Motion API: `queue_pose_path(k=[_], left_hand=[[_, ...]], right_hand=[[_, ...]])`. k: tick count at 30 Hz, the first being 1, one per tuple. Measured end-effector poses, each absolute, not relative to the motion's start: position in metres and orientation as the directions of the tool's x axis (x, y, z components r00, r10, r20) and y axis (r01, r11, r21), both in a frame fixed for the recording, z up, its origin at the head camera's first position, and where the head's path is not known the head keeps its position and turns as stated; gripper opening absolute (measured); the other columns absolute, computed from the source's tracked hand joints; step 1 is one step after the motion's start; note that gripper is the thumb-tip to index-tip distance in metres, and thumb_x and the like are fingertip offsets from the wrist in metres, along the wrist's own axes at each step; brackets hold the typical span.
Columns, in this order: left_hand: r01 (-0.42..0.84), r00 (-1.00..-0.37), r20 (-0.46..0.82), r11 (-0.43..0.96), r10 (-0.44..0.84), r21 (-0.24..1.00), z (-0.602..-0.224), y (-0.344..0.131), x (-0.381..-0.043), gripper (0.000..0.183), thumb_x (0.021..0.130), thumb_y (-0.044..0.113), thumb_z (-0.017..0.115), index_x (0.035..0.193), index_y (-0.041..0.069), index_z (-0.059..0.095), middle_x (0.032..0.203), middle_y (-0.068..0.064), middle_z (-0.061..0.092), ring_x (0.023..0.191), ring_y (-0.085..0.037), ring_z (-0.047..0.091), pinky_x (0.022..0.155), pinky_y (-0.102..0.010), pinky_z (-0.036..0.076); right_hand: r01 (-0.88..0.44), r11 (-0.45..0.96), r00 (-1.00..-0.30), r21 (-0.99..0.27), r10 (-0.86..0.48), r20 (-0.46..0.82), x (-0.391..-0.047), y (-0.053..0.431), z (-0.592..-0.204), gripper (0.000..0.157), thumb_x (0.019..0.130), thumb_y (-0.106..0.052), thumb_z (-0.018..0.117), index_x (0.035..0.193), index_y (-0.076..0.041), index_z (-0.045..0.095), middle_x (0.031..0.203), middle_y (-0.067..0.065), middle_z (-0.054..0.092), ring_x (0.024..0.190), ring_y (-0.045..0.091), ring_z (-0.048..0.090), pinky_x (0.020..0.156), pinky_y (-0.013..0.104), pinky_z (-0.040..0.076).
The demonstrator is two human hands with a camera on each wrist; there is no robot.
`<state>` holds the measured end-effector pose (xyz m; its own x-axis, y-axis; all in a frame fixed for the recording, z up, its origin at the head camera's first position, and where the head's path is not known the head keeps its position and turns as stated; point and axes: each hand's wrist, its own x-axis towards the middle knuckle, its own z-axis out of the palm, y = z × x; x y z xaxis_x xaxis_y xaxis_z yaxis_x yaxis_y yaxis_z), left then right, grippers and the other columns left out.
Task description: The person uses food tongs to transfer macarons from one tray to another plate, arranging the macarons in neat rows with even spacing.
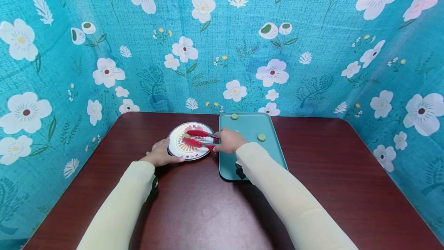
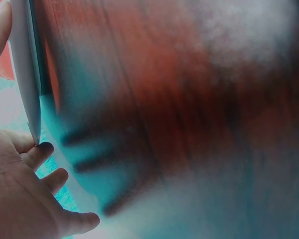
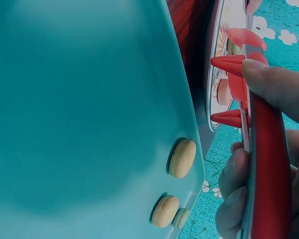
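Note:
My left hand (image 1: 161, 154) rests against the left rim of a round patterned plate (image 1: 187, 155), its thumb at the near edge. In the left wrist view its other fingers are spread, and one touches the plate's rim (image 2: 29, 99). My right hand (image 1: 230, 141) grips red-tipped tongs (image 1: 197, 142) by their red handle (image 3: 269, 164). The tongs reach over the plate, where a green macaron (image 3: 233, 48) and a pinkish macaron (image 3: 223, 92) show partly behind them. I cannot tell whether the tongs hold a macaron.
A teal tray (image 1: 249, 122) lies right of the plate, under my right forearm. On it sit a far green macaron (image 1: 234, 116) and another green macaron (image 1: 261, 137); the right wrist view shows a beige-looking macaron (image 3: 182, 158). A flowered cloth (image 1: 208, 68) hangs behind the dark table (image 1: 194, 211).

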<state>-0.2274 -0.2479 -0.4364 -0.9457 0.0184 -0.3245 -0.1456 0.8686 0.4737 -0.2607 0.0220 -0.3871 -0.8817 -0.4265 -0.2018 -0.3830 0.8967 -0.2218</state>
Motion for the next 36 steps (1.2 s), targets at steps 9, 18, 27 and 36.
queue_pose_path(k=[9,18,27,36], left_hand=[[-0.149,-0.946,-0.325,0.869,0.014,0.472,-0.4355,-0.2473,-0.2265,0.119,0.072,0.055,0.077,0.154,0.002,0.009,0.154,-0.025,0.018,0.138,-0.045,0.013,0.105,-0.073,0.011],[-0.154,-0.943,-0.334,0.869,0.013,0.470,-0.4320,-0.2456,-0.2245,0.118,0.073,0.053,0.077,0.153,0.001,0.008,0.154,-0.025,0.018,0.139,-0.045,0.013,0.105,-0.074,0.010],[-0.151,-0.945,-0.328,0.868,0.014,0.474,-0.4336,-0.2458,-0.2243,0.118,0.072,0.054,0.077,0.153,0.001,0.009,0.154,-0.026,0.019,0.138,-0.046,0.014,0.105,-0.073,0.012],[-0.138,-0.947,-0.321,0.872,0.023,0.470,-0.4353,-0.2466,-0.2258,0.118,0.073,0.054,0.077,0.153,0.000,0.009,0.154,-0.026,0.019,0.138,-0.045,0.015,0.105,-0.073,0.011]], right_hand=[[-0.397,0.892,-0.877,-0.217,-0.439,-0.198,-0.2625,0.0224,-0.3883,0.065,0.086,-0.044,0.070,0.140,-0.011,0.053,0.127,0.009,0.056,0.106,0.021,0.056,0.092,0.038,0.049],[-0.360,0.898,-0.882,-0.254,-0.416,-0.222,-0.2625,0.0225,-0.3855,0.066,0.087,-0.042,0.070,0.141,-0.012,0.051,0.135,0.010,0.052,0.117,0.024,0.053,0.098,0.042,0.046],[-0.353,0.902,-0.885,-0.248,-0.408,-0.223,-0.2628,0.0213,-0.3874,0.067,0.085,-0.043,0.072,0.141,-0.013,0.051,0.127,0.008,0.055,0.106,0.021,0.055,0.091,0.039,0.050],[-0.348,0.904,-0.891,-0.248,-0.401,-0.213,-0.2652,0.0212,-0.3917,0.069,0.083,-0.044,0.073,0.141,-0.012,0.052,0.126,0.008,0.055,0.106,0.022,0.055,0.090,0.039,0.050]])
